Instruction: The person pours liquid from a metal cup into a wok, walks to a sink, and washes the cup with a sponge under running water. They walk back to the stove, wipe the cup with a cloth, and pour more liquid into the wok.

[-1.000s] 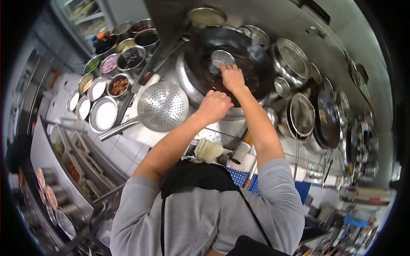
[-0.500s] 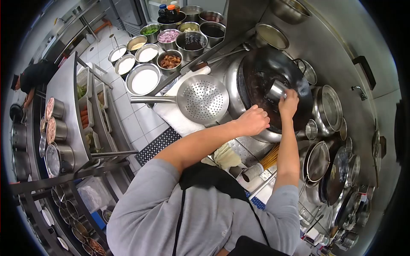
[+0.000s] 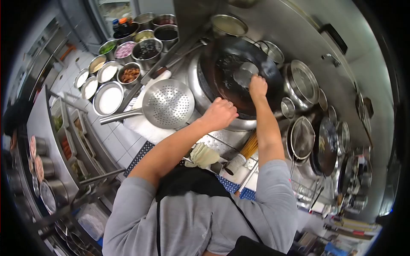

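Observation:
A dark wok (image 3: 271, 70) sits tilted on a round steel burner ring. My right hand (image 3: 258, 86) is closed on a small steel cup (image 3: 245, 74) held over the wok's inside. Liquid glistens on the dark surface beside the cup. At the wok's near left edge is my left hand (image 3: 219, 114), its fingers curled; whether they grip the rim or a handle is hidden. A large perforated steel strainer (image 3: 168, 103) lies left of the wok, its handle pointing left, over a white towel (image 3: 147, 127).
Steel pots with red onion (image 3: 125, 50), browned pieces (image 3: 129, 75) and white contents (image 3: 108, 99) stand at the upper left. Strainers (image 3: 302, 137) and pans line the right side. A bamboo brush (image 3: 249, 146) lies near my body. Another person (image 3: 17, 117) is at the far left.
The view has swung, shifting the scene left and slightly down. The cup, held in my right hand, has turned so that its opening and outline look different.

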Available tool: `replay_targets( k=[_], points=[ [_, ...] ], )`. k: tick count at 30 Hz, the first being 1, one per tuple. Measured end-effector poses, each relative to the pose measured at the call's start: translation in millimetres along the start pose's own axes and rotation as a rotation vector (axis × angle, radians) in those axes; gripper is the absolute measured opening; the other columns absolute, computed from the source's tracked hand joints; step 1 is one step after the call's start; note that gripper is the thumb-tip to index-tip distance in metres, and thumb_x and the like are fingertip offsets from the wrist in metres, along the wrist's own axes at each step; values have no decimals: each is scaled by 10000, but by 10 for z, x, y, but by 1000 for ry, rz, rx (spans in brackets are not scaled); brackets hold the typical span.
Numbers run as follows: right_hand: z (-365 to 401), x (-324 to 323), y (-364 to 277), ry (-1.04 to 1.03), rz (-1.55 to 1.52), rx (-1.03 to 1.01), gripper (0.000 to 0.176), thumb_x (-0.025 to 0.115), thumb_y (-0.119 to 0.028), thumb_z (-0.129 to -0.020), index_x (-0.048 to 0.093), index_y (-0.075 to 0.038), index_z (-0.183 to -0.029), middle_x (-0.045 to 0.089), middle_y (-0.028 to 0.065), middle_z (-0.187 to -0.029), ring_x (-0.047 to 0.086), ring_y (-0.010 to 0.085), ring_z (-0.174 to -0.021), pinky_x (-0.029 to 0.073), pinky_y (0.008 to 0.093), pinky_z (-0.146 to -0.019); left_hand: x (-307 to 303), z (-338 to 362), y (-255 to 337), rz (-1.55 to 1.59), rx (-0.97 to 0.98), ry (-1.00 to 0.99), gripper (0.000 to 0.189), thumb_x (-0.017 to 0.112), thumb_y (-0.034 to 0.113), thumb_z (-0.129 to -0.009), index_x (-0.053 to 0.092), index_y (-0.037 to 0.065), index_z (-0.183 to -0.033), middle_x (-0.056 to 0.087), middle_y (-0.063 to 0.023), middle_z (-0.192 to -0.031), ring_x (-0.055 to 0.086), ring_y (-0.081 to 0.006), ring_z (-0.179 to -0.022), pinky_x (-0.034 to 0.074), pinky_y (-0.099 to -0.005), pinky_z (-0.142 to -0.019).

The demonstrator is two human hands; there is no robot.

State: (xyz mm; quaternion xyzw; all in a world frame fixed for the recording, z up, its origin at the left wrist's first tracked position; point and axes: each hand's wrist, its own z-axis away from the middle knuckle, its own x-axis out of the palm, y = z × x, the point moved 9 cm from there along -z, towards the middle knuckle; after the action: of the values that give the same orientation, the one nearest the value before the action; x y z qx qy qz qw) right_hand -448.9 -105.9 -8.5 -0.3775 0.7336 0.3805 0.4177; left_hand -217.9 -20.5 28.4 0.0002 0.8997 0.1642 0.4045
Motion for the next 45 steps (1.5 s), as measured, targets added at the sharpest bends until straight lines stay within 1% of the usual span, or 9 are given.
replay_targets(
  k=[3, 8, 19, 26, 29, 33, 37, 41, 45],
  points=[
    [211, 375, 106, -288, -154, 184, 222, 662, -224, -872, 660, -8, -925, 712, 216, -980, 712, 364, -926, 585, 434, -789, 13, 5, 4, 5, 7, 9, 199, 665, 252, -862, 637, 80, -765, 616, -73, -790, 596, -239, -793, 407, -393, -738],
    [158, -324, 28, -36, -318, 303, 396, 714, -409, -860, 637, -42, -986, 696, 211, -984, 702, 371, -900, 577, 464, -728, 12, 9, 0, 14, -9, -1, 205, 655, 247, -867, 637, 74, -758, 625, -81, -783, 595, -240, -786, 402, -386, -737],
    [-115, -161, 0, -44, -138, 144, 257, 670, -42, -825, 552, -29, -1053, 589, 206, -1098, 706, 354, -894, 604, 401, -749, 2, -18, 1, 15, 7, 1, 195, 676, 237, -854, 623, 77, -754, 602, -73, -777, 585, -244, -778, 405, -387, -729],
    [122, 400, 285, -98, -350, 159, 360, 732, -102, -793, 519, -43, -1077, 604, 241, -1057, 667, 459, -865, 565, 510, -746, 9, -33, -12, 8, 17, 10, 186, 686, 230, -843, 625, 77, -758, 605, -74, -786, 584, -246, -781, 407, -389, -727],
    [195, -334, 124, 17, -396, 201, 285, 728, -146, -825, 544, -35, -1012, 630, 227, -995, 666, 452, -858, 558, 515, -734, 14, -13, 2, 4, 14, 10, 183, 686, 225, -843, 625, 76, -754, 606, -74, -783, 582, -247, -782, 406, -389, -726],
    [50, -111, -33, 11, -314, 87, 159, 671, -63, -833, 576, -11, -950, 676, 204, -884, 684, 427, -886, 575, 491, -773, 7, -33, 16, -2, 20, 7, 178, 683, 219, -847, 626, 78, -755, 605, -74, -782, 578, -249, -784, 405, -391, -725],
    [268, 224, 89, -331, -250, 235, 200, 684, -123, -849, 580, -23, -987, 685, 206, -970, 691, 401, -929, 572, 477, -818, 13, -24, 14, 5, 17, 9, 175, 681, 220, -851, 627, 82, -758, 600, -75, -775, 577, -251, -786, 404, -392, -723],
    [188, -340, 17, -36, -379, 267, 359, 749, -176, -805, 566, -26, -1075, 671, 221, -1057, 687, 390, -972, 572, 452, -840, 22, -17, 2, -1, 12, 1, 176, 680, 222, -852, 626, 82, -760, 595, -74, -768, 574, -251, -779, 400, -391, -719],
    [117, 51, 52, -120, -254, 188, 353, 747, -196, -810, 562, -27, -1058, 669, 204, -988, 695, 378, -914, 580, 450, -793, 26, -23, 20, -12, 28, 16, 177, 679, 222, -853, 624, 81, -761, 589, -74, -766, 572, -252, -774, 398, -391, -717]
  ],
)
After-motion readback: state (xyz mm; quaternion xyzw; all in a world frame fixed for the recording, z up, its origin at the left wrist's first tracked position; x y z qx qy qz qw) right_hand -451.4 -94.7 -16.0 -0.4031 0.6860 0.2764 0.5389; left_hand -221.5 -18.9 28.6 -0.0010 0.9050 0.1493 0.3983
